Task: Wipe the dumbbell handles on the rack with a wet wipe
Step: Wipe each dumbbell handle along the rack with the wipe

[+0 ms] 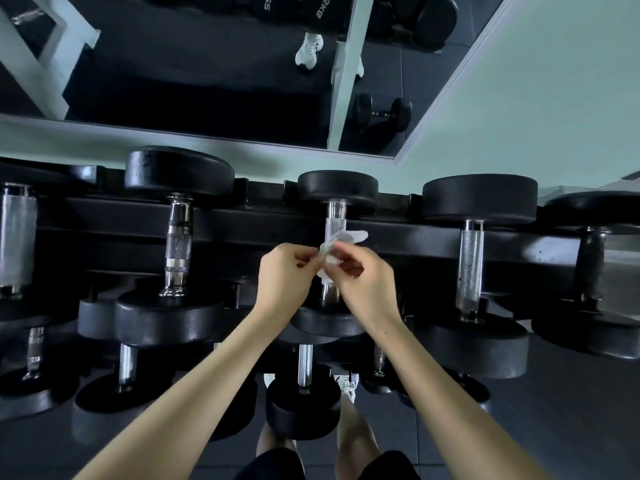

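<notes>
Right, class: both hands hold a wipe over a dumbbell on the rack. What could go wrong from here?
1. The thin white wet wipe, pinched between the left hand and right hand, looks bunched, so it may cover little of the silver knurled dumbbell handle.
2. That rough knurling might snag or tear it.
3. The handle's underside, facing the black rack, could easily be missed.

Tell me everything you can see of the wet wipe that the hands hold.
The wet wipe is a thin, whitish, half see-through sheet, crumpled. The left hand and the right hand pinch its lower part; a loose flap sticks out to the upper right. It hangs before a dumbbell's knurled metal handle; contact there cannot be told.
</notes>
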`<action>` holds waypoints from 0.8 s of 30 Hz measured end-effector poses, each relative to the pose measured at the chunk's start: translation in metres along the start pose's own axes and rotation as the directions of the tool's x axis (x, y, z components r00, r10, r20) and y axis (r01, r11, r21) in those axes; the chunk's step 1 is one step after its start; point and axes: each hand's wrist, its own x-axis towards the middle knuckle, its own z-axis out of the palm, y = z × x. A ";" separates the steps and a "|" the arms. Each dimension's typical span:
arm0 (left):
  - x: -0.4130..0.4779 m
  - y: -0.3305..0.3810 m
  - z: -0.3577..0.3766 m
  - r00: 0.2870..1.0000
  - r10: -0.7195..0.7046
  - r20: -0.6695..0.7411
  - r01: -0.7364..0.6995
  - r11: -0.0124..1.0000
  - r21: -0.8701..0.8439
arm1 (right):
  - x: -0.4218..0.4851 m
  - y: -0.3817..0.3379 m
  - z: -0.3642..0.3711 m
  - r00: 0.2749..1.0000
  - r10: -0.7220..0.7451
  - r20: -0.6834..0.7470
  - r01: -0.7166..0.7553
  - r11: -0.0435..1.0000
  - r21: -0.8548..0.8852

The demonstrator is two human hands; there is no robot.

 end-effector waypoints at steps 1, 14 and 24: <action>0.000 -0.002 0.002 1.000 -0.021 -0.004 0.021 1.000 -0.009 | 0.004 0.000 -0.002 1.000 -0.011 -0.003 0.011 0.999 -0.049; -0.003 -0.002 0.016 0.995 -0.095 -0.005 0.093 0.978 -0.189 | 0.027 0.016 0.006 0.986 -0.093 -0.138 0.059 0.972 -0.228; 0.033 0.010 0.023 0.960 -0.276 0.046 0.246 0.754 -0.610 | 0.060 0.004 0.007 0.974 -0.102 -0.200 0.041 0.956 -0.289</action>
